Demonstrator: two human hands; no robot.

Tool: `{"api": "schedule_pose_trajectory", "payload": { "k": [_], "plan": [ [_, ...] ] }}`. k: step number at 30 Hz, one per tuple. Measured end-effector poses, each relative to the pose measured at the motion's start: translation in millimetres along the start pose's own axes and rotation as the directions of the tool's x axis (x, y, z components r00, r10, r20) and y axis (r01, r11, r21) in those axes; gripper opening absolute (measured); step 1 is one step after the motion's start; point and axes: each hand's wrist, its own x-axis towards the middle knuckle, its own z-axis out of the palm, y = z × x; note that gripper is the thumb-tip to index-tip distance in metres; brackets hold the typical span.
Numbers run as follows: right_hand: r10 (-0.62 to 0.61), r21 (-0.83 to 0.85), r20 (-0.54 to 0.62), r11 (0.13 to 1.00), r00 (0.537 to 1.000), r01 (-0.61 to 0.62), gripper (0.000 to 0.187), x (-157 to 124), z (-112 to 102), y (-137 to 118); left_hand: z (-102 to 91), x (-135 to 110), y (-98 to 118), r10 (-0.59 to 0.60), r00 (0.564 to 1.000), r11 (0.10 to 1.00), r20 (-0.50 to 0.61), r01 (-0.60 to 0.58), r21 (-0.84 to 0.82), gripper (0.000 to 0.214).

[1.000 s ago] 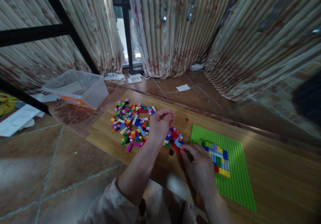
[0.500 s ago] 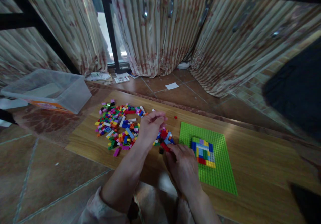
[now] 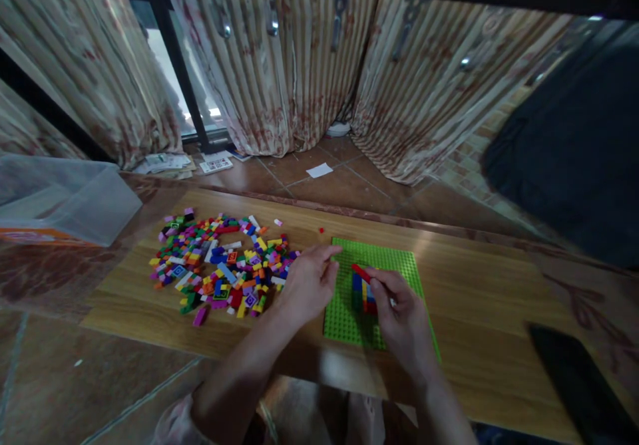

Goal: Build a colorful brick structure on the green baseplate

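Pinched in my right hand [image 3: 404, 312] is a long red toy brick [image 3: 361, 273], held above the low block of coloured bricks [image 3: 357, 292] on the green baseplate [image 3: 344, 325]. My hand covers much of that block. My left hand [image 3: 310, 282] hovers by the baseplate's left edge, fingers stretched out and apart, with nothing seen in them. Left of it a wide pile of loose toy bricks [image 3: 227, 272] in many colours spreads over the wooden tabletop [image 3: 479, 312].
A clear plastic bin [image 3: 94, 199] stands past the table's left end. One small red piece [image 3: 321, 230] lies behind the baseplate. A dark flat object [image 3: 574, 372] rests at the right. Striped curtains [image 3: 294, 72] hang at the back, and papers [image 3: 319, 170] lie on the floor.
My right hand has moved from the pile's right edge to over the baseplate with the red brick. My left hand has shifted right, off the pile. The view has turned right.
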Motion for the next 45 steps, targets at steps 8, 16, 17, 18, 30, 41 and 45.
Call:
{"api": "schedule_pose_trajectory", "payload": {
  "k": [8,16,17,18,30,41,45],
  "plan": [
    [-0.104,-0.153,0.123,0.981,0.987,0.123,0.026,-14,20,-9,-19.6,17,-20,-0.129,0.954,0.988,-0.272,0.101,-0.115,0.024],
    [-0.118,-0.309,0.253,0.931,0.96,0.195,0.026,-27,54,-23,-31.7,23,-42,-0.207,0.909,0.939,-0.361,0.081,-0.334,0.019],
    [-0.109,-0.32,0.266,0.927,0.958,0.194,0.025,-27,56,-24,-32.5,23,-43,-0.207,0.907,0.939,-0.367,0.078,-0.335,0.018],
    [-0.104,-0.329,0.275,0.924,0.956,0.195,0.025,-27,58,-24,-33.7,23,-43,-0.208,0.905,0.938,-0.371,0.077,-0.337,0.018],
    [-0.205,-0.322,0.117,0.918,0.972,0.233,0.021,-8,76,-24,-70.7,21,-44,-0.326,0.84,0.835,-0.433,0.041,-0.549,0.015],
    [-0.204,-0.381,0.125,0.894,0.971,0.237,0.027,14,103,-18,-83.5,16,-39,-0.408,0.841,0.753,-0.355,0.09,-0.652,0.015],
    [-0.163,-0.283,0.096,0.941,0.982,0.184,0.021,16,103,-24,-80.6,17,-36,-0.399,0.846,0.758,-0.353,0.088,-0.646,0.015]
  ]
}}
